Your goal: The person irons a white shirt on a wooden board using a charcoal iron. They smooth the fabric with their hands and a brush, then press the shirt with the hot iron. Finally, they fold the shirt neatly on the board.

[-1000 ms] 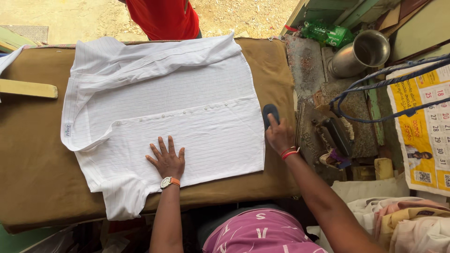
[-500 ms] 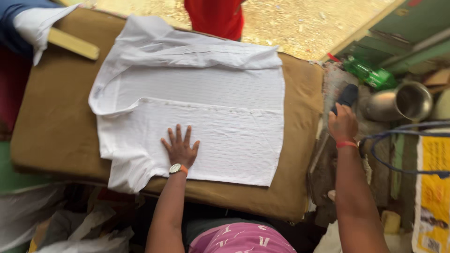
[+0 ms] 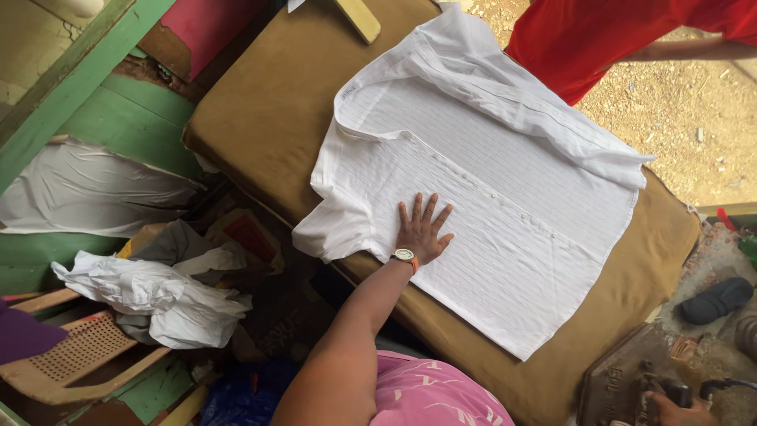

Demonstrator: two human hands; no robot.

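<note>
A: Where is the left hand [image 3: 422, 230] sitting?

B: It is lying flat on the white shirt [image 3: 481, 177], fingers spread apart, palm pressing the cloth near the shirt's lower edge, just beside the button line. It is wearing a wristwatch [image 3: 404, 255] with an orange strap.

A: And the shirt itself?

B: It is lying spread out, buttoned front up, on the brown padded tabletop [image 3: 268, 110], collar pointing toward the far end, one short sleeve hanging a little over the near edge.

A: The right hand [image 3: 670, 410]?

B: It is showing only at the bottom right corner, fingers closing around the dark handle of a heavy metal iron [image 3: 623, 383], which is sitting off the end of the tabletop. Most of that hand is cut off by the frame.

A: Anything else around?

B: A person in a red top [image 3: 599, 35] is standing at the far side of the tabletop. A wooden stick [image 3: 359, 17] is lying at the far corner. Crumpled white cloth [image 3: 158, 296] is resting on a plastic chair [image 3: 87, 351] to the left. A dark sandal [image 3: 716, 300] is lying at the right.
</note>
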